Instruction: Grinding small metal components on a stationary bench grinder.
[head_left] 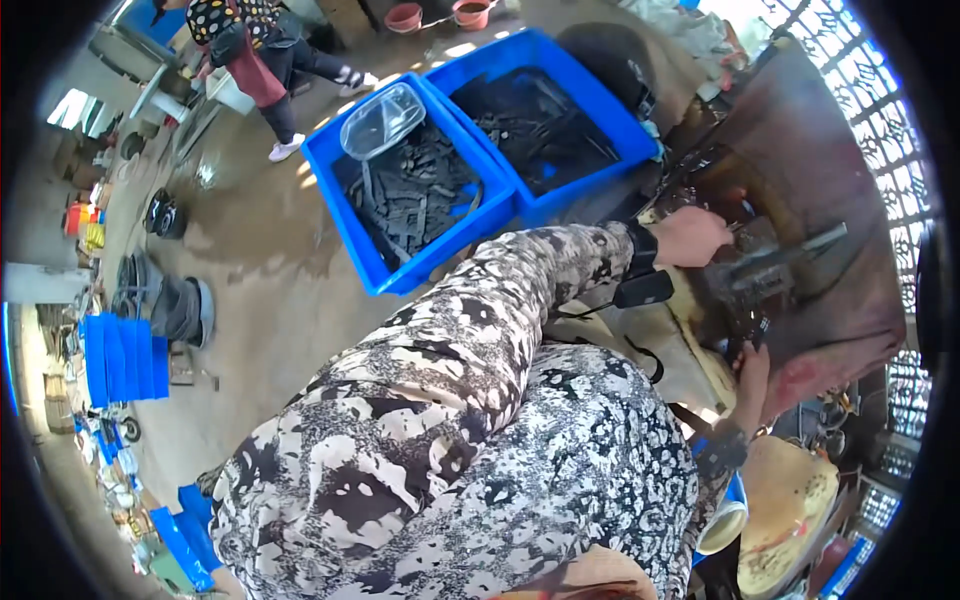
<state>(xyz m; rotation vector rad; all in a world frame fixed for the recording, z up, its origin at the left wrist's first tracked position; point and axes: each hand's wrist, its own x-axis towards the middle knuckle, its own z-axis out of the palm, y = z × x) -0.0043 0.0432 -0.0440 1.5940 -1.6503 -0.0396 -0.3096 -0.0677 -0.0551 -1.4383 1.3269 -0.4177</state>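
My left hand [695, 237] is closed like a fist over the dark, wet work surface [830, 330]. What its fingers hold, if anything, is hidden. Lower down, at the near edge of that surface, my right hand [752, 378] has thumb and fingers bent around a small dark piece too unclear to name. Between and beyond the hands lies a long grey flat strip [800, 250], tilted across the wet patch. A dark band with a black box-like device [645, 288] sits at my left wrist.
Two blue trays [375, 285] with dark strips stand to the left; a clear plastic container [383, 122] rests on the nearer one. Blue crates [120, 358] are stacked at far left. Another person [262, 65] walks at the back. A stained pale-topped stool or board [785, 500] is at lower right.
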